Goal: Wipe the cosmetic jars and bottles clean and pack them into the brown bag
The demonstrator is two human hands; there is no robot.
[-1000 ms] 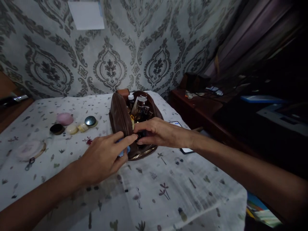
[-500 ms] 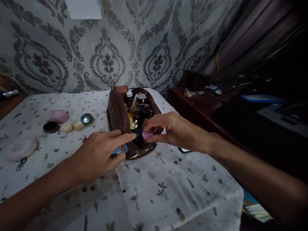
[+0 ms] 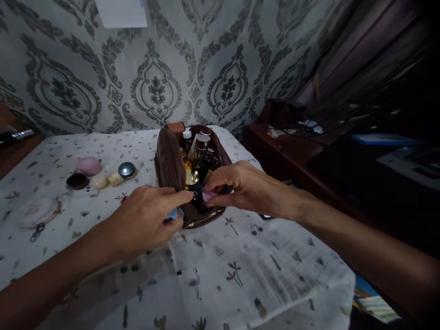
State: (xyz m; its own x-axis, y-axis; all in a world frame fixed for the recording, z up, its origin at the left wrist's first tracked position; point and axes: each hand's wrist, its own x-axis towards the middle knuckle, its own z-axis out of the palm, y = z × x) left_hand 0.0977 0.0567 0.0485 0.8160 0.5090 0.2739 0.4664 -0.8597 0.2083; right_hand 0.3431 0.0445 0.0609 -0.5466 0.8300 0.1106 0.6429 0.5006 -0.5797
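A brown leather-look cosmetic bag stands open on the cloth, its zip undone. My left hand is closed over the bag's near left rim, index finger reaching inside and thumb outside. A fuzzy light-blue piece shows between that thumb and finger; what it is I cannot tell. My right hand pinches a small pink rounded item inside the bag's near end, mostly hidden by the fingers. Beside it lies a dark item. Further back stand a gold-coloured round lid, a brown bottle and a white-capped bottle.
Left of the bag lie a pink rounded item, a black round lid, small cream jars, a shiny blue-green jar and a pale round case. A dark red cabinet with cables stands to the right.
The whole view has shifted slightly to the right. The right hand's pink item sits a little deeper against the dark item; both hands otherwise keep their places.
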